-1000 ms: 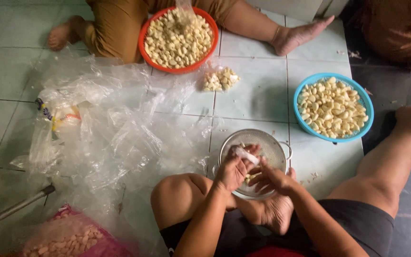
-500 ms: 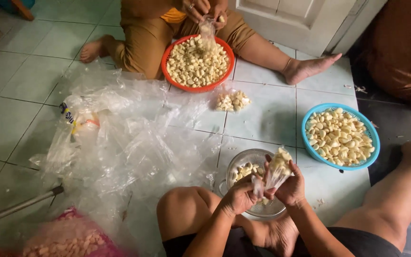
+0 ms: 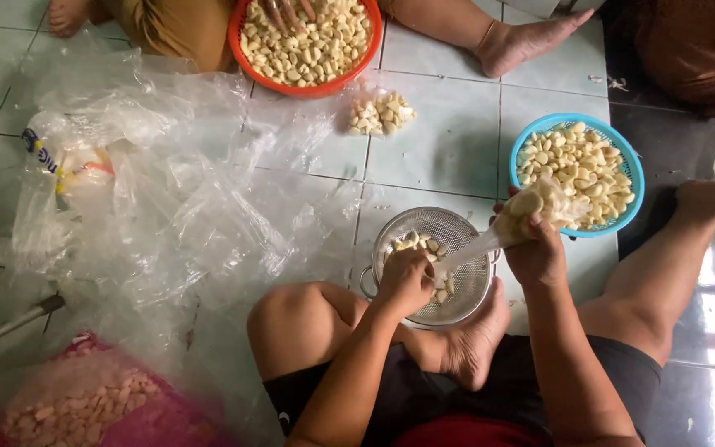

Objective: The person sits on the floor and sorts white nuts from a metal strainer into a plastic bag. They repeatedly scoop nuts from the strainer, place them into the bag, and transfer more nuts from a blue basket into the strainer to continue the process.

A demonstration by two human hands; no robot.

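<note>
Bare green floor tiles [image 3: 448, 141] lie open ahead between the bowls. The right hand [image 3: 537, 252] is clamped on a small clear plastic bag of peeled garlic cloves [image 3: 531, 211], held just beside the round blue plastic bowl [image 3: 632, 170]. The left hand [image 3: 405, 281] pinches the bag's twisted neck over the round metal mesh strainer [image 3: 448, 240]. Crumpled clear plastic sheets [image 3: 167, 190] crowd the left; a red bowl of cloves [image 3: 242, 41] sits opposite.

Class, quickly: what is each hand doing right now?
Left hand: closed on the bag's twisted neck, over the metal strainer.
Right hand: closed, holding the filled garlic bag.
</note>
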